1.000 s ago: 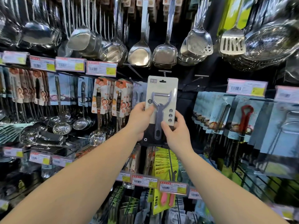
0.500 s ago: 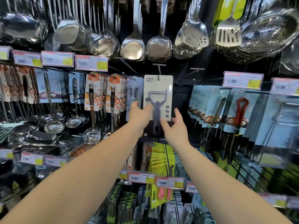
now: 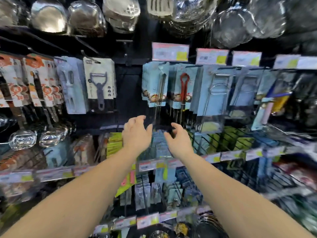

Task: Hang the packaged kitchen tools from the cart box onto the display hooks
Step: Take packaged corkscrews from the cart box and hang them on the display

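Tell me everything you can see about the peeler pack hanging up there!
The peeler pack is a pale card, darker at the bottom, with a small dark label at its top corner. A grey Y-shaped peeler sits on it, blade end up, handle down, with a hole near the handle's end. It looks like plastic with a metal blade. The pack hangs upright from a hook, beside a pack holding a white tool. Neither hand touches it; the left hand and right hand are lower down.

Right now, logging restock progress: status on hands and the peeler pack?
Left hand and right hand open, holding nothing. Peeler pack hangs on its hook, untouched. Nothing in the way.
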{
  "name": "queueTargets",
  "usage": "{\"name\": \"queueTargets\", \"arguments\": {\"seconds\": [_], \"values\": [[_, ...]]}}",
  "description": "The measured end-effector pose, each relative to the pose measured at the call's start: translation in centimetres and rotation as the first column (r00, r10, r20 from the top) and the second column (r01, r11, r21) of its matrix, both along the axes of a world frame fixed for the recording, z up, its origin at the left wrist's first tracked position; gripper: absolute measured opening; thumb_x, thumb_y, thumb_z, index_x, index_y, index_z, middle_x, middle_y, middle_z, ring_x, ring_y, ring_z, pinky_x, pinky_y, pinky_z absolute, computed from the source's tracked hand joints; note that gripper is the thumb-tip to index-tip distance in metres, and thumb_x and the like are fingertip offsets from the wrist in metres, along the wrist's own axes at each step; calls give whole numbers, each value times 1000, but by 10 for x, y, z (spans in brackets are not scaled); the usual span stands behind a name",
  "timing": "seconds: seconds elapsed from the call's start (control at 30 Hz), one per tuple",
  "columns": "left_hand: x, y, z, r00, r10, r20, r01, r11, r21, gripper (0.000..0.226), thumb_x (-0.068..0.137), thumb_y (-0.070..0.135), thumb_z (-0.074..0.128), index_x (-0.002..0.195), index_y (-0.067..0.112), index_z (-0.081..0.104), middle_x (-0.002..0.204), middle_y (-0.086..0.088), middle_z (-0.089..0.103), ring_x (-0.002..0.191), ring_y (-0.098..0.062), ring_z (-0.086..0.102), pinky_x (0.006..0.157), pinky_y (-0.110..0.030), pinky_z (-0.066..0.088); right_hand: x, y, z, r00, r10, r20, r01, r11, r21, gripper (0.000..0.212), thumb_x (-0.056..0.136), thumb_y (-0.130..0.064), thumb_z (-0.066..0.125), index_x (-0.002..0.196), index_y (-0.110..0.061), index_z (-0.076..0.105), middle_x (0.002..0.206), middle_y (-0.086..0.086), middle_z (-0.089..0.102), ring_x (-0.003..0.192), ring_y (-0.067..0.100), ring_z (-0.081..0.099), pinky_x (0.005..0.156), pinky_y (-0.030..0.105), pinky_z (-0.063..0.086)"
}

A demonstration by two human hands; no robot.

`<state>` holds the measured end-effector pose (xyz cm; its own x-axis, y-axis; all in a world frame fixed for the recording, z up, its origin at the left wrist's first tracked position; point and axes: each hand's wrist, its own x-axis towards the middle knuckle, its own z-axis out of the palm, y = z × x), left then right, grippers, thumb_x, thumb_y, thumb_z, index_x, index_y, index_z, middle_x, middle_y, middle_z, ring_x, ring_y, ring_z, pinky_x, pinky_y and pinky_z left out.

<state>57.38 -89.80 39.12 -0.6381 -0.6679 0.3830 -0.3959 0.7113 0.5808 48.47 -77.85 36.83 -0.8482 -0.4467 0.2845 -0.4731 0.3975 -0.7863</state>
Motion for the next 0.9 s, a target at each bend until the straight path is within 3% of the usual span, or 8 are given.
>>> {"name": "queueTargets", "arguments": {"seconds": [0.13,0.43,0.73,0.9], "values": [[-59,97,-5,963,-152,224,192,966,-171,52,99,48,46,145,24,42,144,-9,47,132,-34,42,105,-43,38,-45,108,-11,989,-101,-111,119,978,170,54,96,-40,55,144,-19,42,140,11,50,128,28,48,103,41,44],[-192,392,-39,806,-456,378,566,780,-267,50,95,51,49,135,20,51,136,-10,53,126,-33,47,102,-43,40,-126,425,-37,883,-395,-252,467,783,410,51,98,-39,51,142,-15,44,131,12,54,120,31,49,97,41,45],[-280,607,-70,594,-683,426,800,558,-220,54,98,53,43,143,22,45,147,-6,45,133,-31,41,108,-43,37,-169,654,-64,647,-755,-102,734,581,352,50,92,-43,59,137,-24,48,120,7,59,111,29,57,90,43,51],[-339,670,-102,485,-717,501,864,483,-144,55,100,51,43,145,21,39,150,-10,39,137,-34,36,107,-44,34,-200,737,-100,517,-856,12,801,489,345,54,93,-41,59,143,-23,43,137,9,50,115,29,57,93,46,51]]}}
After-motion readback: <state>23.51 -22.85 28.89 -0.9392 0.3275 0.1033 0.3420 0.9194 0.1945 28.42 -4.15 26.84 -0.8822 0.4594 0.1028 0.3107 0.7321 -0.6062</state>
